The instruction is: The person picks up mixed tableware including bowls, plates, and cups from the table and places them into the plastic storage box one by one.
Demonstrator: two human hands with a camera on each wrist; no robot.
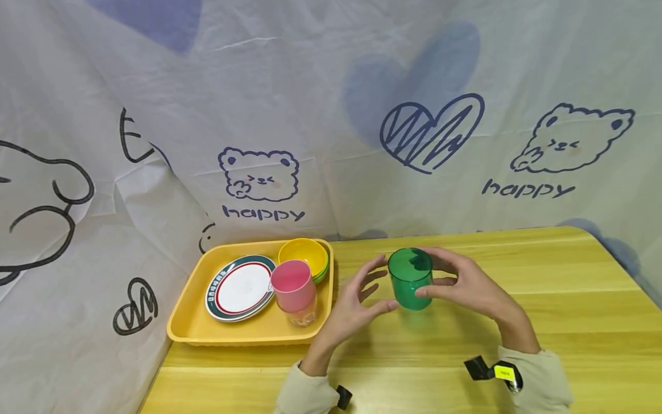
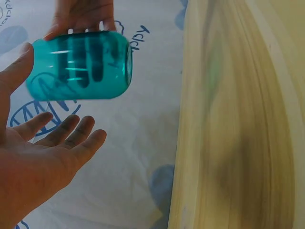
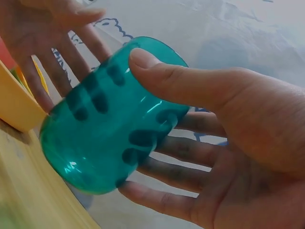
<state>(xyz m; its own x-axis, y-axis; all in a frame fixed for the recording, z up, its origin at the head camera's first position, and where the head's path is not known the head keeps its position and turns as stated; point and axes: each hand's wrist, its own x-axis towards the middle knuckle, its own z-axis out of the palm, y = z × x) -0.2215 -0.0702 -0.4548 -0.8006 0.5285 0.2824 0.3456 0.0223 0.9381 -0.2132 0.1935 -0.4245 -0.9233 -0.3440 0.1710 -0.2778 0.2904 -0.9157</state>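
A see-through green cup [image 1: 410,290] is held upright by my right hand [image 1: 468,283], just above the wooden table. Thumb and fingers curl round its right side, as the right wrist view shows with the thumb across the cup [image 3: 102,119]. My left hand [image 1: 354,305] is beside the cup's left side, fingers spread and loosely bent. In the left wrist view a gap shows between the left fingers [image 2: 78,133] and the cup [image 2: 81,67]; whether the left thumb touches it I cannot tell.
On the left of the table [image 1: 548,299] stands a yellow tray [image 1: 193,322]. It holds plates with a dark green rim [image 1: 242,287], a yellow bowl [image 1: 302,253] over a green one [image 1: 322,274], and a pink cup [image 1: 295,287] atop a clear one [image 1: 305,316]. A printed cloth [image 1: 331,115] hangs behind.
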